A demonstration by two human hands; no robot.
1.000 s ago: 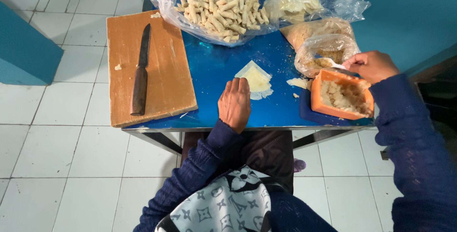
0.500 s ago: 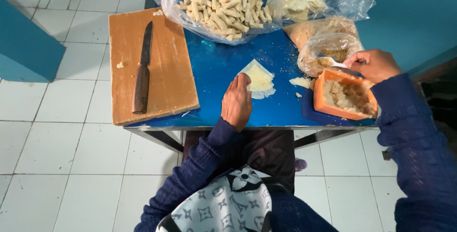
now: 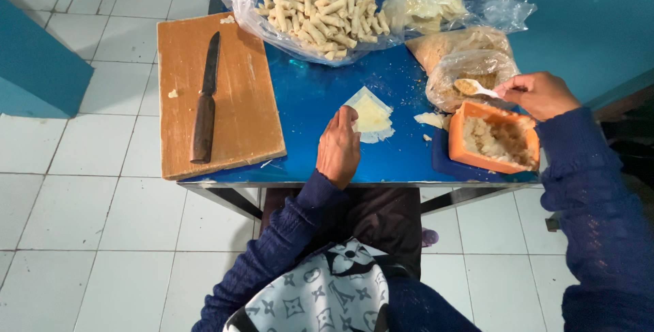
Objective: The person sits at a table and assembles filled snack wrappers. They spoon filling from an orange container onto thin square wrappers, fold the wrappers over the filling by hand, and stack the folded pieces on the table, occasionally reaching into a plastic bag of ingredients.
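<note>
Blue tabletop [image 3: 300, 100] over pale floor tiles: 1 wrapper stack, 1 loaded spoon, 2 hands working.

Stack of thin pale wrapper sheets [image 3: 371, 114] is lying flat at table centre, 1 corner pointing away from the person; the left hand [image 3: 338, 148] is resting fingers-down on its near-left edge, pinning rather than gripping. Right hand [image 3: 541, 93] is pinching a small white spoon [image 3: 475, 87], bowl heaped with filling, handle running back into the fingers; the spoon is hovering above the orange tub [image 3: 494, 140], well right of the wrappers, so the sheets are lying leftward of the spoon. Left hand is the nearer. Clear bag of finished rolls [image 3: 320, 8] is sitting beyond; wooden board [image 3: 238, 93] with knife [image 3: 204, 100] is lying left. Bags behind the spoon are showing crumbly contents, hard to identify; the sheet count and thumb position cannot be told.
</note>
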